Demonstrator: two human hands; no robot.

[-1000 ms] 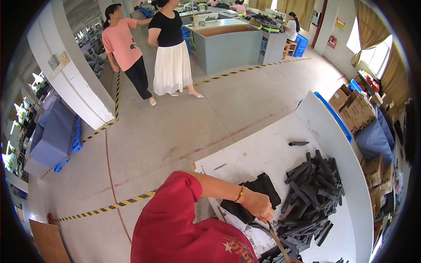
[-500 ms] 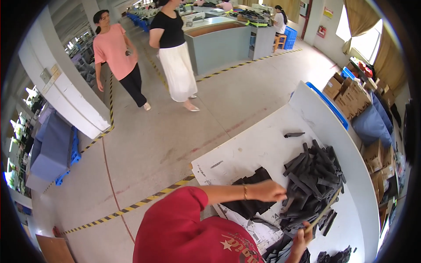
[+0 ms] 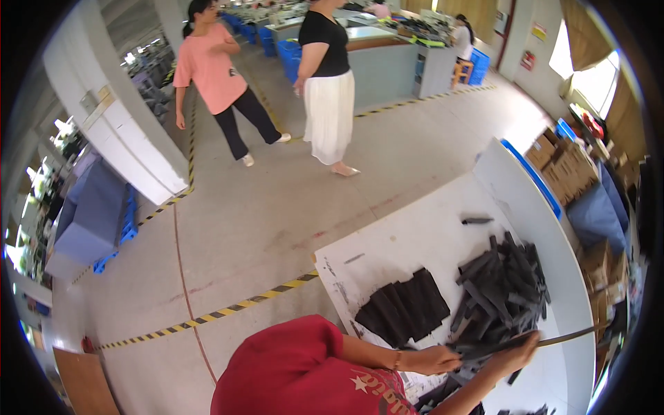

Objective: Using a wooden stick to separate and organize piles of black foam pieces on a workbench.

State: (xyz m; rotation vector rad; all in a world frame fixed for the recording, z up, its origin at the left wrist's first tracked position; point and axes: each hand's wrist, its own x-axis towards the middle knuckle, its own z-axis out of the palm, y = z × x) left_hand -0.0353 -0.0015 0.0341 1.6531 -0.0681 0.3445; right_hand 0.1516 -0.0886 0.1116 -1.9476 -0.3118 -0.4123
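White tabletop (image 3: 415, 242), one, with a curved far edge.

Heap of loose black strips (image 3: 501, 287), one, count not readable, at 3 o'clock on the tabletop.

Neat fanned stack of flat black pieces (image 3: 404, 308), one, about eight visible, at 9 o'clock of the heap and just beside it.

Single black strip (image 3: 477, 220), one, lying alone at 12 o'clock of the heap, apart from it.

Long thin black strip (image 3: 512, 340), one, held level across the near edge of the heap.

Left hand (image 3: 436, 360), one: forearm reaching in from 7 o'clock, fingers closed around the near end of the long thin black strip.

Right hand (image 3: 517, 351), one: raised from 6 o'clock, fingers curled about the same strip further along.

Bystanders, two, standing on the floor at 11 o'clock, well apart from the tabletop.
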